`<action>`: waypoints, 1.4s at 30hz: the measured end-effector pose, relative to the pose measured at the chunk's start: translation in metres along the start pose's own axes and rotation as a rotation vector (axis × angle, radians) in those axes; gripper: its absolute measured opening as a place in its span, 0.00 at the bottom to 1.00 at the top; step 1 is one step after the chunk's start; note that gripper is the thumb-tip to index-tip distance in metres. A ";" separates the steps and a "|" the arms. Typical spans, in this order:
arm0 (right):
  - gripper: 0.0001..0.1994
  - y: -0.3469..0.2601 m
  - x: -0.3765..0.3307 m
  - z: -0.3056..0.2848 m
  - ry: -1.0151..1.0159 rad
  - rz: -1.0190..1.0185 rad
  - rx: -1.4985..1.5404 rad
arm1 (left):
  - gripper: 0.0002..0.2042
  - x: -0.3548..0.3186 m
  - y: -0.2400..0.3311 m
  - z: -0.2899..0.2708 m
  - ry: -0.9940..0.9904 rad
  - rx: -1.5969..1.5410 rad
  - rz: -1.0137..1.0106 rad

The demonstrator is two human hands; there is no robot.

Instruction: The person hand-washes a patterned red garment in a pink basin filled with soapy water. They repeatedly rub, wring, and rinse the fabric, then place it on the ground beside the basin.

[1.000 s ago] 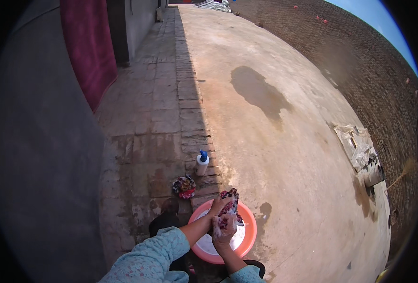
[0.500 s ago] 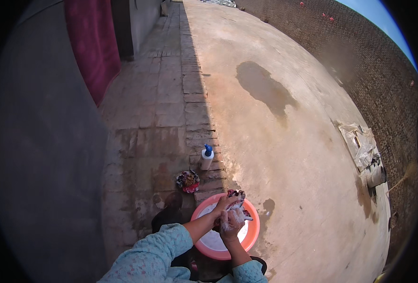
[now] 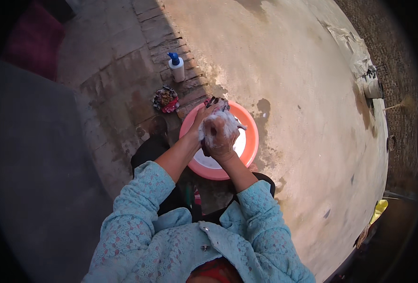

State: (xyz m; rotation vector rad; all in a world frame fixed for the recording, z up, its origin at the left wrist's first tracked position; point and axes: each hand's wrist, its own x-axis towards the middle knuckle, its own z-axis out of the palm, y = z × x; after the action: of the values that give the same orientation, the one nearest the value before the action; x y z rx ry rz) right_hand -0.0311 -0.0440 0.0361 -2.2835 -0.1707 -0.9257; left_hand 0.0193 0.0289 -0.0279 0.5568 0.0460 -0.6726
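Both my hands are together over a round pink basin (image 3: 252, 141) with white suds inside. Between them is a wet, dark patterned cloth (image 3: 218, 102), thick with white foam. My left hand (image 3: 200, 118) wraps one side of the cloth, its fingers partly hidden. My right hand (image 3: 221, 134), coated in lather, is closed against it from the other side. Left of the basin a crumpled, multicoloured cloth bundle (image 3: 165, 99) lies on the bricks. Beyond it stands an upright pale bottle (image 3: 177, 70) with a blue pump top.
A brick strip (image 3: 159, 35) runs away from me beside the pale concrete floor (image 3: 308, 155), which has damp patches. At left are a grey wall (image 3: 39, 141) and a magenta curtain (image 3: 34, 40). A pale bucket-like container (image 3: 373, 88) sits by the far-right brick wall.
My view has tipped downward, so the basin, bottle and my hands appear higher and more of my sleeves shows. My hands stay pressed together on the foamy cloth over the basin.
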 end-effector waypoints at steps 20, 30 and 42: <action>0.07 0.089 0.008 -0.020 0.154 1.126 1.103 | 0.16 -0.012 0.022 0.057 0.095 0.136 -0.175; 0.51 0.038 0.038 -0.039 -0.354 0.836 0.970 | 0.19 -0.005 0.053 0.050 0.047 0.179 0.023; 0.17 0.085 0.032 -0.062 0.004 0.836 1.188 | 0.29 -0.001 0.048 0.038 -0.068 0.178 0.139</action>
State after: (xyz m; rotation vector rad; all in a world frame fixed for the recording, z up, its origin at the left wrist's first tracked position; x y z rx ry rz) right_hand -0.0137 -0.1526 0.0452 -1.0470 0.1960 -0.2202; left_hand 0.0429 0.0412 0.0275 0.7010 -0.1162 -0.5627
